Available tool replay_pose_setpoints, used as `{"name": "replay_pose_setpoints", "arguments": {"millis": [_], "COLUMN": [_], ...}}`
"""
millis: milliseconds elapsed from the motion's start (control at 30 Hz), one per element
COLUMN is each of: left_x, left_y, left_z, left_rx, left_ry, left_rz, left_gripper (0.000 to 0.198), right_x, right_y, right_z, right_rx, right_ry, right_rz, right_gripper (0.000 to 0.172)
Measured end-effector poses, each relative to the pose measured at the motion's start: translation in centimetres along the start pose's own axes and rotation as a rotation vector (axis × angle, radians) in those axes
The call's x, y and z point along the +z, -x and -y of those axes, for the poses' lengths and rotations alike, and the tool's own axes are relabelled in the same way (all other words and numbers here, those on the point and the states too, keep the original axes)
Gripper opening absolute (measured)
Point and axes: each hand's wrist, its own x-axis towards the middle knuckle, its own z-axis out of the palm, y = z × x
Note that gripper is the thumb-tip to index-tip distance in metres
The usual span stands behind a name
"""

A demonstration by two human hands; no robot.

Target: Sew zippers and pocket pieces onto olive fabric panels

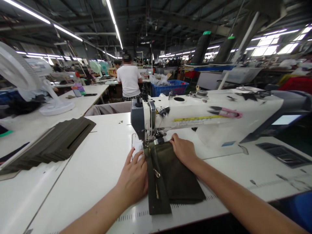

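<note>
A dark olive fabric piece [177,178] with a zipper [156,175] along its left edge lies on the white table under the needle of a white sewing machine [195,112]. My left hand [134,177] lies flat beside the zipper strip, fingers stretched toward the needle plate. My right hand [182,149] presses on the fabric's upper right part, fingers curled down onto it close to the presser foot.
A fanned stack of olive fabric pieces [56,141] lies at the left. Pink-handled scissors [226,112] rest on the machine arm. A white fan [29,81] stands on the neighbouring table. A person in a white shirt [129,81] stands ahead near a blue basket [170,87].
</note>
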Motion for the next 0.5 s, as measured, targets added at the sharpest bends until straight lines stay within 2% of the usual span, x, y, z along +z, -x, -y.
{"name": "replay_pose_setpoints", "arguments": {"millis": [67,133,200,267,367,500], "left_x": [0.1,0.3,0.6,1.0,1.5,1.6], "left_y": [0.1,0.4,0.6,0.9,1.2,1.0], "left_z": [0.0,0.1,0.2,0.4,0.8,1.7], "left_rx": [-0.015,-0.02,-0.049,-0.087,-0.047,0.068], "left_ry": [0.013,0.044,0.078,0.095,0.114,0.152], "left_rz": [-0.025,-0.05,-0.094,-0.153,-0.154,-0.008], "left_gripper": [0.031,0.029,0.03,0.038,0.055,0.06], "right_x": [-0.7,-0.9,-0.5,0.3,1.3,1.4], "right_y": [0.7,1.9,3.3,4.4,5.2,5.2], "right_z": [1.0,2.4,3.9,4.9,5.4,5.6], "right_rx": [-0.083,-0.248,-0.455,-0.591,-0.617,-0.575], "right_ry": [0.013,-0.042,-0.156,-0.249,-0.278,-0.259], "right_rz": [-0.045,-0.106,-0.156,-0.163,-0.121,-0.1], "right_gripper": [0.02,0.022,0.027,0.033,0.037,0.039]}}
